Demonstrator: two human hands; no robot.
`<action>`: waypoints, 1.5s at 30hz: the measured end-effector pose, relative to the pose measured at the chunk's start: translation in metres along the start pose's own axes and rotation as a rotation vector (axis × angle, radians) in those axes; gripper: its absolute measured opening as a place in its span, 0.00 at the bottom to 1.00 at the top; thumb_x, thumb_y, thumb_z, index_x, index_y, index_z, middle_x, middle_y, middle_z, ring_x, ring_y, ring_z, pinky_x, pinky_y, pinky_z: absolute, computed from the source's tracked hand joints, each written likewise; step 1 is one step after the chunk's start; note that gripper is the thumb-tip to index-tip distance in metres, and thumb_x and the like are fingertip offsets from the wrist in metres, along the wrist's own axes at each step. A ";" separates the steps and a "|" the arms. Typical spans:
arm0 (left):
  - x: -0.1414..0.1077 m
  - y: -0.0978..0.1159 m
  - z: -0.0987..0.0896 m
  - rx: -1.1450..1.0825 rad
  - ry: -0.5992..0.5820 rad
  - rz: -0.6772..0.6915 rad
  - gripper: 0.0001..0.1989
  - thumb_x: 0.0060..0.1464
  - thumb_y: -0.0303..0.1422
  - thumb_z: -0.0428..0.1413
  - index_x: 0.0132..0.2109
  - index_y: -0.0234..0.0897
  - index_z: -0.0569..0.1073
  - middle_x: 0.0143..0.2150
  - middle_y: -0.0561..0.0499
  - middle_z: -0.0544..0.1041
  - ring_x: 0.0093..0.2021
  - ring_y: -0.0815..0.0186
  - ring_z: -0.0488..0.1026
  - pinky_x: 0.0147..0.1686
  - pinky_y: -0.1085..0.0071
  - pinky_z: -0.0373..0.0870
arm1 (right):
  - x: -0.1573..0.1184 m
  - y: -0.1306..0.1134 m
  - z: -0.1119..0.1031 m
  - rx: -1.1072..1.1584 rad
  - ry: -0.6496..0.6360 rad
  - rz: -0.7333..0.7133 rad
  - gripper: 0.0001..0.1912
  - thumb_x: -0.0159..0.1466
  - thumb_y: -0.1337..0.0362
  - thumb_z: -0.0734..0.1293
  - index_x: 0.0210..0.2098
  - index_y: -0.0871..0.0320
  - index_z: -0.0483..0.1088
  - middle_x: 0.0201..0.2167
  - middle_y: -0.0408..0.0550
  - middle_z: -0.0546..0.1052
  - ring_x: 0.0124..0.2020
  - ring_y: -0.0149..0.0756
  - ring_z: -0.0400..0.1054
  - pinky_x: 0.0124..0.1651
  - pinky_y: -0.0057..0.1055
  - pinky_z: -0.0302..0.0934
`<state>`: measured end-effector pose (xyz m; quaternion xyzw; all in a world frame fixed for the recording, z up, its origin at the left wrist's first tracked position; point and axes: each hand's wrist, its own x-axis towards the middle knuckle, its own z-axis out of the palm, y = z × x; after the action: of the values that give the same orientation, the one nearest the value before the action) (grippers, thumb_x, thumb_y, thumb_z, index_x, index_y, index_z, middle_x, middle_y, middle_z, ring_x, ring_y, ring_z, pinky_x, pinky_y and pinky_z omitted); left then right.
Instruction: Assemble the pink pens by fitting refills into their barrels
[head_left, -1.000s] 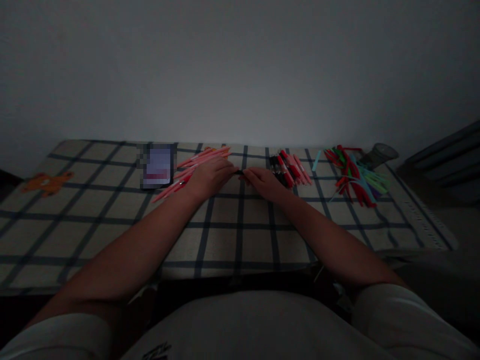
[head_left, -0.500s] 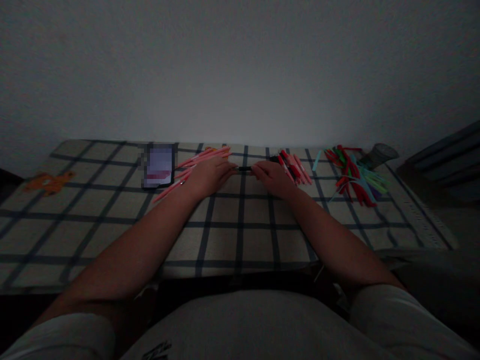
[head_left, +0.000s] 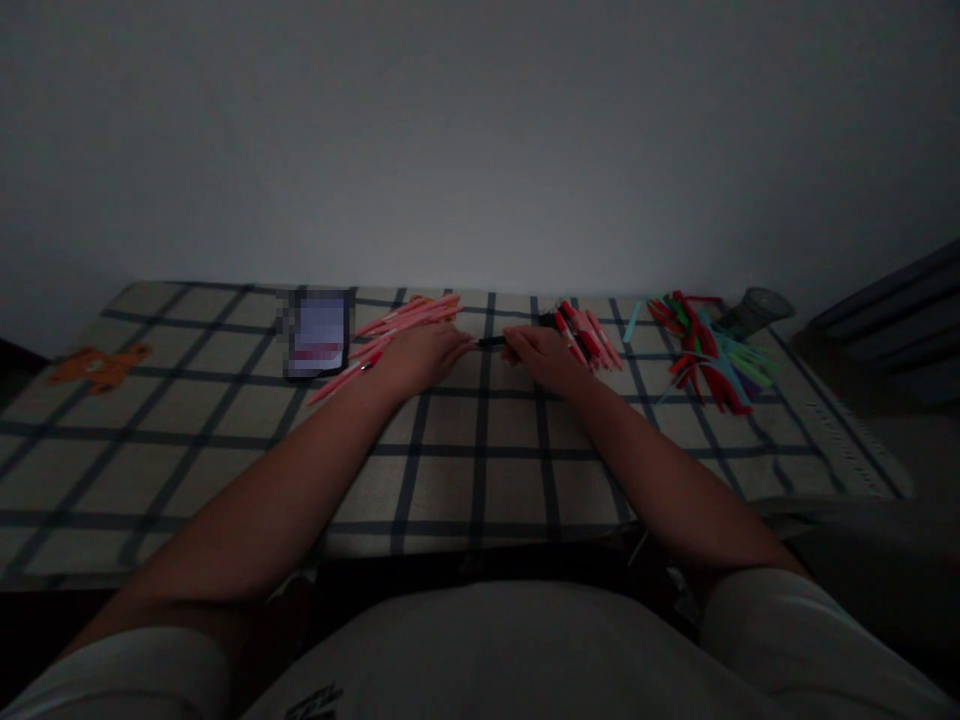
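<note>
Between my hands, over the middle of the table, a dark pen [head_left: 491,342] lies level. My left hand [head_left: 426,352] is closed, its fingertips pinching the pen's left end. The fingers of my right hand [head_left: 541,352] are curled round the right end. Several pink pens [head_left: 405,318] lie in a loose pile behind and beside my left hand, partly hidden by it. Right of my right hand is a bunch of red, pink and black pens [head_left: 589,335]. In the dim light I cannot make out details of the pen I hold.
A checked cloth [head_left: 480,480] covers the table. At left lie an orange cut-out shape [head_left: 101,367] and a blurred tablet or phone [head_left: 319,333]. Colourful fuzzy strips [head_left: 709,360] lie at right beside a tipped see-through cup [head_left: 756,310]. A light blue strip [head_left: 633,321] lies between. A wall stands behind.
My right hand has shifted very slightly, and the dark pen now slants a little, its right end higher. Both hands stay closed on it. The other things have not moved.
</note>
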<state>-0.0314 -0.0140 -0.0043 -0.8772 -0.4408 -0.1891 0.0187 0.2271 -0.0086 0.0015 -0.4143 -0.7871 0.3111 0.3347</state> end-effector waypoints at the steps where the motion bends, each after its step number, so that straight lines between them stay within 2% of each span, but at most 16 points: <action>1: 0.001 0.000 0.000 -0.004 0.009 0.018 0.20 0.77 0.42 0.49 0.51 0.39 0.84 0.51 0.43 0.88 0.56 0.53 0.83 0.54 0.59 0.79 | 0.000 0.000 0.000 0.000 0.005 0.010 0.38 0.72 0.29 0.56 0.27 0.54 0.71 0.25 0.46 0.75 0.30 0.36 0.68 0.39 0.35 0.62; 5: 0.001 0.000 0.002 -0.084 0.115 0.060 0.16 0.73 0.43 0.56 0.47 0.39 0.84 0.46 0.45 0.87 0.51 0.56 0.83 0.51 0.61 0.78 | -0.002 0.001 0.002 0.031 0.009 0.118 0.37 0.73 0.32 0.57 0.23 0.54 0.68 0.21 0.44 0.71 0.26 0.34 0.65 0.35 0.34 0.60; 9: 0.000 0.001 0.003 -0.139 0.183 0.003 0.14 0.70 0.43 0.58 0.43 0.39 0.82 0.43 0.46 0.86 0.45 0.57 0.82 0.48 0.62 0.77 | -0.001 0.002 0.008 0.149 0.041 0.168 0.39 0.73 0.30 0.56 0.24 0.55 0.70 0.22 0.45 0.71 0.26 0.34 0.66 0.34 0.34 0.61; 11: -0.001 0.002 0.003 -0.156 0.177 -0.045 0.16 0.70 0.44 0.57 0.43 0.39 0.82 0.41 0.46 0.85 0.42 0.58 0.81 0.44 0.63 0.76 | 0.001 0.004 0.012 0.252 0.089 0.112 0.38 0.71 0.28 0.59 0.30 0.55 0.75 0.25 0.45 0.74 0.29 0.34 0.68 0.34 0.33 0.62; 13: -0.001 0.004 0.001 -0.177 0.162 -0.074 0.18 0.71 0.45 0.54 0.45 0.38 0.83 0.42 0.45 0.85 0.43 0.57 0.81 0.44 0.63 0.75 | 0.002 0.006 0.015 0.372 0.106 0.035 0.35 0.68 0.29 0.65 0.43 0.55 0.80 0.31 0.46 0.78 0.32 0.34 0.71 0.35 0.32 0.64; 15: 0.000 0.007 -0.001 -0.187 0.128 -0.074 0.20 0.72 0.45 0.51 0.45 0.37 0.83 0.43 0.43 0.86 0.45 0.55 0.81 0.46 0.62 0.74 | 0.003 0.008 0.017 0.479 0.094 -0.004 0.35 0.65 0.31 0.70 0.55 0.54 0.81 0.36 0.46 0.81 0.35 0.34 0.73 0.37 0.32 0.67; 17: 0.001 0.010 -0.003 -0.197 0.069 -0.070 0.22 0.73 0.43 0.48 0.42 0.37 0.82 0.41 0.43 0.85 0.44 0.55 0.81 0.45 0.62 0.72 | 0.003 0.008 0.018 0.550 0.104 0.009 0.35 0.64 0.33 0.73 0.58 0.52 0.82 0.37 0.46 0.83 0.37 0.34 0.74 0.39 0.33 0.68; 22: 0.003 0.022 -0.006 -0.357 -0.017 -0.065 0.22 0.73 0.42 0.48 0.33 0.38 0.77 0.30 0.49 0.80 0.33 0.62 0.77 0.36 0.67 0.68 | 0.002 0.007 0.021 0.643 0.168 0.080 0.30 0.62 0.38 0.77 0.54 0.51 0.85 0.35 0.45 0.83 0.37 0.34 0.74 0.43 0.34 0.69; 26: 0.002 0.026 -0.002 -0.526 -0.038 -0.098 0.20 0.71 0.44 0.51 0.36 0.37 0.78 0.25 0.54 0.77 0.27 0.66 0.74 0.31 0.71 0.66 | 0.003 0.008 0.023 0.722 0.197 0.100 0.26 0.60 0.42 0.79 0.50 0.51 0.86 0.32 0.42 0.80 0.34 0.32 0.71 0.42 0.34 0.67; 31: 0.000 0.029 0.007 -0.538 0.119 -0.147 0.19 0.67 0.49 0.59 0.37 0.38 0.78 0.27 0.53 0.78 0.28 0.68 0.72 0.30 0.72 0.65 | 0.003 0.004 0.023 0.755 0.254 0.090 0.19 0.58 0.46 0.81 0.41 0.52 0.87 0.29 0.40 0.77 0.33 0.31 0.68 0.41 0.32 0.64; 37: 0.001 0.030 0.010 -0.429 0.174 -0.217 0.18 0.64 0.47 0.62 0.32 0.38 0.74 0.26 0.54 0.75 0.26 0.69 0.69 0.28 0.71 0.60 | 0.001 -0.008 0.029 0.718 0.362 0.118 0.17 0.58 0.45 0.80 0.34 0.51 0.84 0.27 0.40 0.74 0.31 0.31 0.66 0.37 0.32 0.62; 39: 0.001 0.029 0.010 -0.421 0.182 -0.212 0.18 0.64 0.45 0.63 0.32 0.38 0.74 0.25 0.55 0.75 0.26 0.69 0.68 0.27 0.71 0.59 | 0.001 -0.010 0.031 0.775 0.337 0.127 0.18 0.57 0.44 0.80 0.36 0.51 0.84 0.27 0.39 0.74 0.30 0.30 0.65 0.35 0.31 0.61; 42: 0.002 0.026 0.009 -0.481 0.144 -0.162 0.17 0.65 0.45 0.63 0.32 0.38 0.74 0.25 0.55 0.75 0.26 0.69 0.68 0.28 0.72 0.61 | 0.003 -0.010 0.029 0.894 0.219 0.177 0.23 0.53 0.44 0.82 0.42 0.50 0.85 0.27 0.38 0.74 0.30 0.30 0.66 0.35 0.30 0.62; 45: 0.002 0.027 0.008 -0.518 0.110 -0.134 0.17 0.66 0.44 0.61 0.33 0.38 0.74 0.26 0.55 0.75 0.27 0.69 0.69 0.29 0.72 0.62 | 0.004 -0.009 0.026 0.939 0.198 0.205 0.25 0.48 0.44 0.85 0.40 0.50 0.86 0.27 0.38 0.75 0.30 0.29 0.66 0.35 0.30 0.62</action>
<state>-0.0071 -0.0272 -0.0076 -0.8100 -0.4332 -0.3438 -0.1951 0.2006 -0.0150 -0.0055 -0.3215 -0.4812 0.6230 0.5262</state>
